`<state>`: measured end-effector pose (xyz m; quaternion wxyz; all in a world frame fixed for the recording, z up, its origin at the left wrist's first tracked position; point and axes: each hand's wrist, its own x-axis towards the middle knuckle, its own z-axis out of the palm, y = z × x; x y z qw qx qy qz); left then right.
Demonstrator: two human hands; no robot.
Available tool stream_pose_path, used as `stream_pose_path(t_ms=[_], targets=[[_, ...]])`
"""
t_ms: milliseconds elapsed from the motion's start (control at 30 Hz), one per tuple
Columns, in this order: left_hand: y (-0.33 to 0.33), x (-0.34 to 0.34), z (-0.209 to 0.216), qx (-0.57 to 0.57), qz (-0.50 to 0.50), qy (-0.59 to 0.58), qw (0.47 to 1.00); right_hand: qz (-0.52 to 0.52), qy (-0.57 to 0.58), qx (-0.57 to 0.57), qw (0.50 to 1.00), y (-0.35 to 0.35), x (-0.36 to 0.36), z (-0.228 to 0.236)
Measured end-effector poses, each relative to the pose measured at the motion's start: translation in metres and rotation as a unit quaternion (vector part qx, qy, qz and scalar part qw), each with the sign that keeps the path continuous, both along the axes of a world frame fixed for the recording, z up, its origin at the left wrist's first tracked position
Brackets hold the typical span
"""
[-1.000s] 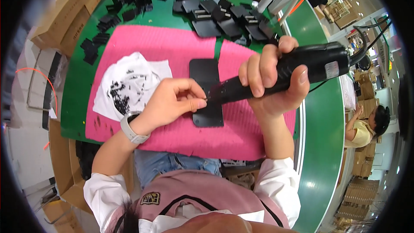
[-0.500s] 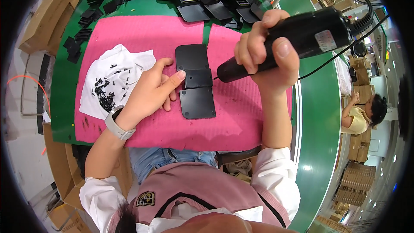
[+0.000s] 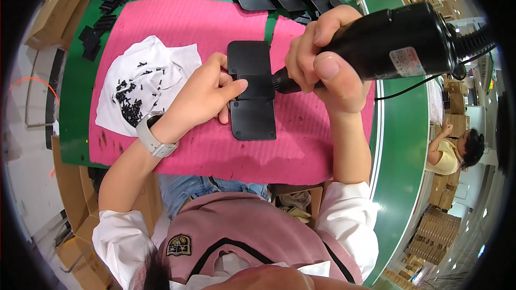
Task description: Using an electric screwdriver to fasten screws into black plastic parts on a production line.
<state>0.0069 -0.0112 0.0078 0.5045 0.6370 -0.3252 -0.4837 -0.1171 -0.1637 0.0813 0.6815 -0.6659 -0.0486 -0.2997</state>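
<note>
In my right hand (image 3: pixel 333 67) is a black electric screwdriver (image 3: pixel 392 40), fingers and thumb wrapped round its body. Its nose reaches the right edge of the middle block of a black plastic piece (image 3: pixel 252 121), which has a flat plate on either side of that block. The bit itself is hidden there. My left hand (image 3: pixel 207 94) steadies the piece from the left, thumb pressed on the middle block and fingers bent at its left edge. Left of that hand, small black screws (image 3: pixel 129 110) lie in a loose pile on a white cloth (image 3: pixel 177 56).
A pink mat (image 3: pixel 215 156) covers part of the green table (image 3: pixel 400 129). Black plates (image 3: pixel 258 0) are heaped at the far side, and smaller black parts (image 3: pixel 113 0) at the far left. The screwdriver's cable (image 3: pixel 414 88) trails right. Another person (image 3: pixel 449 150) sits farther right.
The screwdriver has moved in, from just right of the middle block to touching its edge; the bit no longer shows. My left hand keeps its hold. The whole view has shifted slightly.
</note>
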Motion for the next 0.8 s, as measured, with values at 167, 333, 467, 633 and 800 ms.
stream_pose_path(t_ms=[167,333,467,633,800], targets=[[0.002,0.000,-0.004,0.005,0.006,-0.001,1.000,0.054,-0.028,0.095,0.994,0.004,0.003,-0.004],[0.000,-0.002,-0.005,-0.005,0.004,0.014,1.000,0.064,-0.036,0.095,0.993,-0.001,0.004,-0.007],[0.001,0.000,-0.006,0.001,0.010,0.002,1.000,0.068,-0.044,0.095,0.992,-0.001,0.008,-0.009],[0.000,-0.003,0.001,0.023,0.014,-0.068,0.997,0.005,-0.002,-0.012,1.000,0.012,0.001,-0.008],[0.018,-0.006,0.001,-0.007,0.049,-0.245,0.968,0.026,-0.030,0.011,0.999,0.025,-0.003,-0.003]])
